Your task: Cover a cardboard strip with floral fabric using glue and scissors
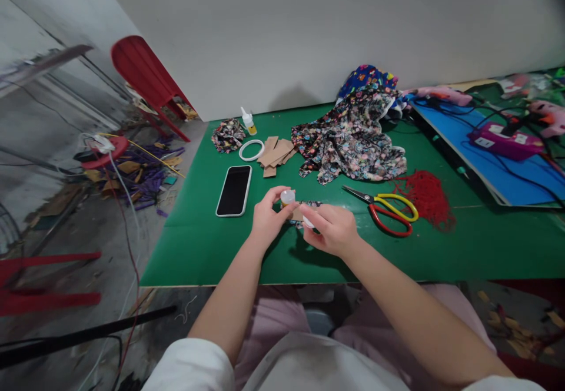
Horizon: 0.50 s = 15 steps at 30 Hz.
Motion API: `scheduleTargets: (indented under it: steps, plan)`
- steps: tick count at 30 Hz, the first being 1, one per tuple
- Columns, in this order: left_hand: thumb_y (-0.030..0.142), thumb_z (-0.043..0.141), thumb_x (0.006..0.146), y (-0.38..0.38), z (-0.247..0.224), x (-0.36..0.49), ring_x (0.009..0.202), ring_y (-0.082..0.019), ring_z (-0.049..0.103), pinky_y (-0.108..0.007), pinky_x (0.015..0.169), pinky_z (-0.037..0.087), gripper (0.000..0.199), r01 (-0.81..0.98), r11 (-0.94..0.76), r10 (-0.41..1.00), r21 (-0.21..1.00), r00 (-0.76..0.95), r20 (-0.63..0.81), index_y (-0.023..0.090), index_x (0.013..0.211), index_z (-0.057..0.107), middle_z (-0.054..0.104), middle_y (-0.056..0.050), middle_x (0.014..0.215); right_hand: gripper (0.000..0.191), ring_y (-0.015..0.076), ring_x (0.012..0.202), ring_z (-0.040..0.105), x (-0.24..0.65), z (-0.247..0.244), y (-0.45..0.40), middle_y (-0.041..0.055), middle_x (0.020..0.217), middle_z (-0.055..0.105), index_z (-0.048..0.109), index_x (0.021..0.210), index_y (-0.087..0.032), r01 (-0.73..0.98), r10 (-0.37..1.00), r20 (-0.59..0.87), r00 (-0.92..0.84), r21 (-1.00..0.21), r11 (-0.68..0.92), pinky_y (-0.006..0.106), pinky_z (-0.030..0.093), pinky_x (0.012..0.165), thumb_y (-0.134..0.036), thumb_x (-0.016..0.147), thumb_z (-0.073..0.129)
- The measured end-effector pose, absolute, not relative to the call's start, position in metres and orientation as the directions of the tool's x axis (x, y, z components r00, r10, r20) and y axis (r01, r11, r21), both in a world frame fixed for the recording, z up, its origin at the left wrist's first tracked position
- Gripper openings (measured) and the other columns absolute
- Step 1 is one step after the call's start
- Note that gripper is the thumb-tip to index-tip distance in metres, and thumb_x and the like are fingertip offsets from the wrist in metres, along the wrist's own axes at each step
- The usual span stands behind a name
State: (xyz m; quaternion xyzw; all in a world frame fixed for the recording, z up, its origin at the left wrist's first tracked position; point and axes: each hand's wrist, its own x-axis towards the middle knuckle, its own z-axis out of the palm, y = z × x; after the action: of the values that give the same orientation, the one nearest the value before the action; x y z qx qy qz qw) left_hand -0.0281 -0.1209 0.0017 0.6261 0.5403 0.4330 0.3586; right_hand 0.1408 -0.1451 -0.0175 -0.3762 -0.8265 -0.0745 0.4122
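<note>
Over the front middle of the green table, my left hand [267, 217] is closed around a small glue bottle [288, 195], its pale top facing me. My right hand [331, 226] is closed on a small white cap [308, 222] beside it. Beneath my hands lies a cardboard strip [295, 213] with floral fabric at its edges, partly hidden by my fingers. A phone [234, 191] rests left of my left hand. To the right of my right hand lie scissors [384, 209] with one yellow and one red handle.
Behind my hands are cardboard pieces [276, 152], a white ring [251, 150], another glue bottle [249, 122], a scrunched floral cloth [228, 135] and a larger floral cloth [353, 138]. Rightward sit red threads [428, 199], a blue board [477, 167] and a purple cabled box [505, 142].
</note>
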Motion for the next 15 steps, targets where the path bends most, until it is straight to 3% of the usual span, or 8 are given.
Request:
scheduleTargets:
  steps: [5, 12, 15]
  plan:
    - [0.033, 0.066, 0.069, -0.1214, 0.0024, -0.0279, 0.096, -0.020, 0.061, -0.033, 0.085, 0.046, 0.035, 0.354, -0.154, 0.988, 0.923, 0.037, 0.151, 0.019, 0.099, 0.054, 0.066, -0.006, 0.100, 0.040, 0.0114, 0.060, 0.049, 0.1409, -0.0181, -0.1449, -0.0005, 0.062, 0.054, 0.056, 0.114, -0.031, 0.666, 0.614, 0.693, -0.376, -0.258, 0.700, 0.024, 0.036, 0.056, -0.023, 0.075, 0.048]
    - [0.032, 0.066, 0.069, -0.1216, 0.0015, -0.0281, 0.095, -0.020, 0.061, -0.034, 0.086, 0.046, 0.035, 0.338, -0.155, 0.988, 0.928, 0.042, 0.150, 0.019, 0.099, 0.054, 0.066, -0.007, 0.101, 0.038, 0.0122, 0.060, 0.052, 0.1399, -0.0166, -0.1464, -0.0001, 0.064, 0.059, 0.056, 0.112, -0.029, 0.691, 0.600, 0.701, -0.385, -0.213, 0.691, 0.025, 0.037, 0.056, -0.024, 0.076, 0.048]
    - [0.033, 0.066, 0.069, -0.1198, -0.0009, -0.0293, 0.093, -0.020, 0.062, -0.034, 0.083, 0.047, 0.036, 0.268, -0.134, 0.991, 0.954, 0.047, 0.126, 0.018, 0.098, 0.052, 0.066, -0.008, 0.101, 0.039, 0.0118, 0.058, 0.051, 0.1391, -0.0157, -0.1458, -0.0004, 0.065, 0.058, 0.053, 0.114, -0.026, 0.664, 0.676, 0.674, -0.298, -0.363, 0.654, 0.024, 0.039, 0.056, -0.026, 0.076, 0.049]
